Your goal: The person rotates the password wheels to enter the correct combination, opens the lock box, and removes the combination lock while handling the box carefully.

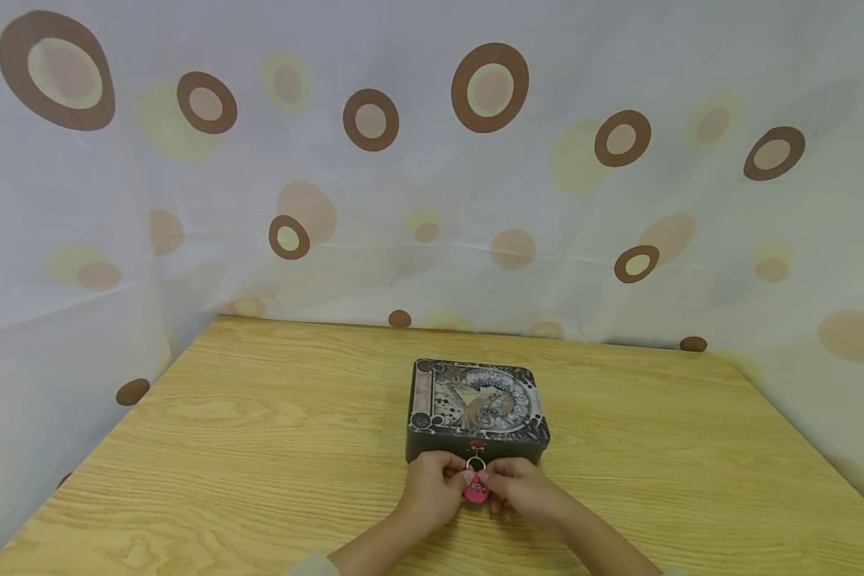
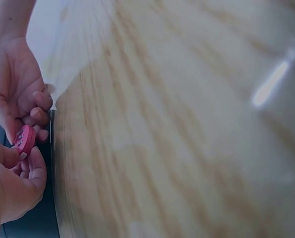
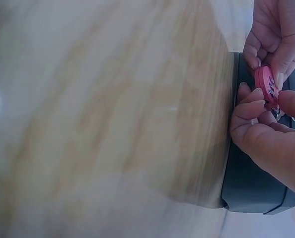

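Observation:
A pink combination padlock point(image 1: 477, 491) hangs at the front of a dark tin box point(image 1: 468, 442), its silver shackle at the red clasp point(image 1: 478, 445). My left hand point(image 1: 434, 490) pinches the padlock's left side between thumb and fingers. On the other side, my right hand point(image 1: 524, 486) pinches it too, thumb on the face. Number dials show on the padlock point(image 3: 267, 85) in the right wrist view. Whether the shackle is locked I cannot tell. An illustrated picture with a round ornament covers the box lid point(image 1: 439, 400), which is down.
The box stands on a wood-grain table point(image 1: 259, 432), near its middle. Behind the table hangs a pale cloth point(image 1: 418, 176) with brown and yellow circles. Light glares off the tabletop point(image 2: 227, 148) in the left wrist view.

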{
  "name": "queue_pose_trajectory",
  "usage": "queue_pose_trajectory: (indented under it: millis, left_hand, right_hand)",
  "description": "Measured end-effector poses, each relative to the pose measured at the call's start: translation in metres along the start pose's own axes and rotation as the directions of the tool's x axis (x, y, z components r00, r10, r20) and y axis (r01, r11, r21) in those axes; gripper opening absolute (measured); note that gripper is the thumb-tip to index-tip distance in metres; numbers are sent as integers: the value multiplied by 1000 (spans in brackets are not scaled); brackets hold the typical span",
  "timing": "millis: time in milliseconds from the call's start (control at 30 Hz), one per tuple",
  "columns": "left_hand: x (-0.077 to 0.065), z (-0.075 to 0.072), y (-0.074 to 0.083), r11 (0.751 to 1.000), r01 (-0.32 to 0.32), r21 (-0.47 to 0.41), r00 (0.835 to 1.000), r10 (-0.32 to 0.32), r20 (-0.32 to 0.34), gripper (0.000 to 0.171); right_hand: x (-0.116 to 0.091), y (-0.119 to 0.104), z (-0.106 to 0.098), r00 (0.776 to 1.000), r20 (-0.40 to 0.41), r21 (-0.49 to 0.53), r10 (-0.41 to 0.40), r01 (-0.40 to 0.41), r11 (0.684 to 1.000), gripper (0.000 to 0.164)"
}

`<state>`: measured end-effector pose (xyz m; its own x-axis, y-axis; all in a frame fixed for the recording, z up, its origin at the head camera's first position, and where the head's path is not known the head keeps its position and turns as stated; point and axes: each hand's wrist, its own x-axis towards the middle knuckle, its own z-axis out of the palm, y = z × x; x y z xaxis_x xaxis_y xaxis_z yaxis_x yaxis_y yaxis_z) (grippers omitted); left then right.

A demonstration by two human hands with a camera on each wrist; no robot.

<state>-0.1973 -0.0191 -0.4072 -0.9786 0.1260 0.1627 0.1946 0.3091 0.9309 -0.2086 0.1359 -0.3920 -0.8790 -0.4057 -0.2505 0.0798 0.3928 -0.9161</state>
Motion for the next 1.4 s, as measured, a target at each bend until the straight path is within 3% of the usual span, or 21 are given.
queue_pose_trajectory:
  millis: [800,1400]
  left_hand:
    - [0,0,2,999,30,-11,1000,-30,1,11]
    - [1,1,0,1000,-7,6,1000,7,-2,10]
  right_hand:
    - [0,3,1,998,46,-2,-37,37,999,16]
    - [0,0,2,997,52,-43,-58,60,997,23]
